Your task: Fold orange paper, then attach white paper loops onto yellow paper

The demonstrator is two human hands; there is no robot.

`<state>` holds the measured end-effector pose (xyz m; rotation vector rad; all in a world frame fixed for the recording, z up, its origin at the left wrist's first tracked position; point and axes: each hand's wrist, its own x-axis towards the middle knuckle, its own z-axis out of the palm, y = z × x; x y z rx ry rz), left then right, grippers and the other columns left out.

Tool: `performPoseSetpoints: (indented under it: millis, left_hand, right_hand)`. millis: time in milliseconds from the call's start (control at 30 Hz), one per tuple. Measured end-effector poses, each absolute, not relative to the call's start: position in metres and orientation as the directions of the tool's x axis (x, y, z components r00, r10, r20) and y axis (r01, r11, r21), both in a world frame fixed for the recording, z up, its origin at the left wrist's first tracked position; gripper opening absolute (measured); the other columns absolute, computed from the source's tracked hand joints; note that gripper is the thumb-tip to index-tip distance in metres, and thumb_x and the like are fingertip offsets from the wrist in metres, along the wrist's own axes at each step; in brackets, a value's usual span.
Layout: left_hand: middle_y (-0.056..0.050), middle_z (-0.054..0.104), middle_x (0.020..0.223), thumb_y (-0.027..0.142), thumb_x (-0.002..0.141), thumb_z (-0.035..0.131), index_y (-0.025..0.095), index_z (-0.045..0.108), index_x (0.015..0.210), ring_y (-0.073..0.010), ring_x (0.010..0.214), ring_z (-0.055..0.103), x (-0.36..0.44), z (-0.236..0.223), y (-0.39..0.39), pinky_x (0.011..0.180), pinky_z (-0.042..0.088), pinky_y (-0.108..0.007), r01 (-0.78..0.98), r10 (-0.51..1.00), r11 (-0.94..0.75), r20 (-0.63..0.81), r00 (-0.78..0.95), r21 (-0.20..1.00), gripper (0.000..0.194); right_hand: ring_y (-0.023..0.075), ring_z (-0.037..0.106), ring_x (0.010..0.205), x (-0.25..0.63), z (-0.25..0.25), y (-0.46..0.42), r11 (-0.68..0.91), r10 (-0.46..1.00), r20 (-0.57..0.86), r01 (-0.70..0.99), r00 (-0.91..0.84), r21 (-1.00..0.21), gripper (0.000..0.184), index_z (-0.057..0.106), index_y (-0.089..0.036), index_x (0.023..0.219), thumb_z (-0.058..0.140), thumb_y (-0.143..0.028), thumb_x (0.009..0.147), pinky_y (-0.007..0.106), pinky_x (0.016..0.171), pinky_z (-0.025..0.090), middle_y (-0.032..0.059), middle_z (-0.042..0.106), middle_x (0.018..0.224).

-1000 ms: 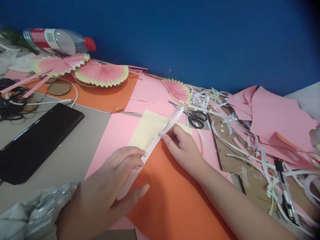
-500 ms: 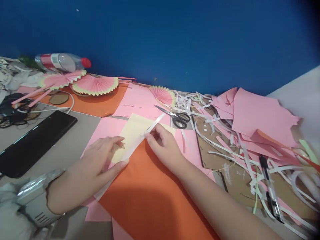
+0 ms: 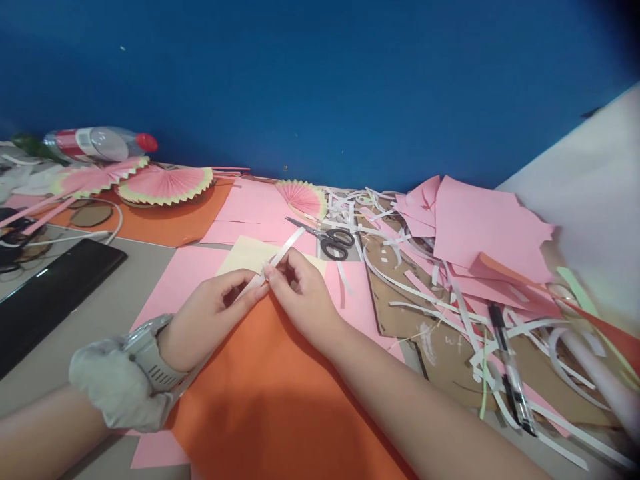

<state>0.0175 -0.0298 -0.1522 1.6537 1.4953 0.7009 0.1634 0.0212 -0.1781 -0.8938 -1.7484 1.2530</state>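
Note:
My right hand pinches a thin white strip between thumb and fingers, and the strip's free end points up and away. My left hand, with a grey watch on its wrist, is closed on the same strip just left of the right fingertips, along the edge of the orange paper. Beneath lie a pale yellow sheet and pink paper. My fingers hide part of the strip and the paper edge. Black-handled scissors lie beyond my right hand.
Left are a black phone, pleated pink fans and a bottle lying by the blue wall. Paper scraps, pink sheets and a pen cover cardboard at right.
My left hand has moved right and up, its fingers closing on the strip next to my right fingers. My right hand keeps its pinch. The view has shifted slightly right.

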Motion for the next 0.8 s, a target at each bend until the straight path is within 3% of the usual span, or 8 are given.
performPoseSetpoints:
  millis: [200,433,500,600,667,800]
  left_hand:
    - [0.001,0.056,0.081,0.042,0.091,0.039,0.020,0.054,0.086,-0.0164,0.080,0.053,0.013,-0.161,-0.027,0.070,0.042,-0.026,0.476,0.984,0.011,-0.094,0.151,0.879,0.028]
    - [0.003,0.056,0.075,0.042,0.090,0.042,0.019,0.055,0.080,-0.0130,0.070,0.050,0.009,-0.163,-0.024,0.062,0.041,-0.022,0.405,0.986,0.050,-0.110,0.127,0.913,0.029]
    - [0.003,0.054,0.073,0.042,0.090,0.042,0.019,0.054,0.078,-0.0123,0.068,0.049,0.009,-0.162,-0.025,0.060,0.040,-0.021,0.380,0.984,0.057,-0.116,0.132,0.923,0.028]
    - [0.004,0.051,0.072,0.041,0.090,0.043,0.019,0.053,0.077,-0.0115,0.067,0.047,0.009,-0.161,-0.026,0.059,0.039,-0.020,0.357,0.983,0.058,-0.116,0.143,0.932,0.027]
    - [0.004,0.051,0.071,0.041,0.090,0.043,0.019,0.053,0.077,-0.0113,0.066,0.047,0.009,-0.161,-0.026,0.059,0.039,-0.020,0.347,0.982,0.055,-0.114,0.153,0.936,0.028]
    - [0.003,0.053,0.073,0.043,0.091,0.040,0.019,0.051,0.077,-0.0121,0.068,0.048,0.009,-0.162,-0.026,0.061,0.039,-0.022,0.340,0.979,0.044,-0.108,0.171,0.939,0.029]
  right_hand:
    - [0.0104,0.048,0.067,0.161,-0.181,0.022,0.213,0.884,0.161,0.072,-0.438,-0.974,0.011,0.049,-0.020,0.084,0.044,-0.029,0.088,0.023,0.061,0.039,-0.0031,0.052,0.075]
    - [0.0104,0.049,0.058,0.176,-0.158,0.037,0.277,0.924,0.098,0.469,-0.371,-0.839,0.023,0.046,-0.021,0.074,0.043,-0.038,0.089,0.023,0.056,0.035,-0.0050,0.052,0.063]
    - [0.0126,0.052,0.061,0.186,-0.147,0.046,0.289,0.939,0.077,0.647,-0.336,-0.706,0.025,0.049,-0.021,0.076,0.039,-0.039,0.090,0.025,0.056,0.035,-0.0025,0.057,0.069]
    - [0.0215,0.057,0.082,0.205,-0.138,0.059,0.352,0.936,0.119,0.893,-0.331,-0.280,0.018,0.056,-0.020,0.094,0.040,-0.023,0.087,0.030,0.063,0.037,0.0063,0.063,0.092]
    - [0.0289,0.054,0.097,0.214,-0.138,0.066,0.341,0.935,0.123,0.939,-0.334,-0.040,0.024,0.056,-0.015,0.103,0.041,-0.020,0.084,0.035,0.070,0.039,0.0132,0.060,0.103]
    - [0.0279,0.055,0.096,0.222,-0.148,0.076,0.351,0.935,0.059,0.936,-0.350,0.003,0.025,0.056,-0.015,0.104,0.045,-0.021,0.082,0.035,0.073,0.041,0.0118,0.061,0.100]
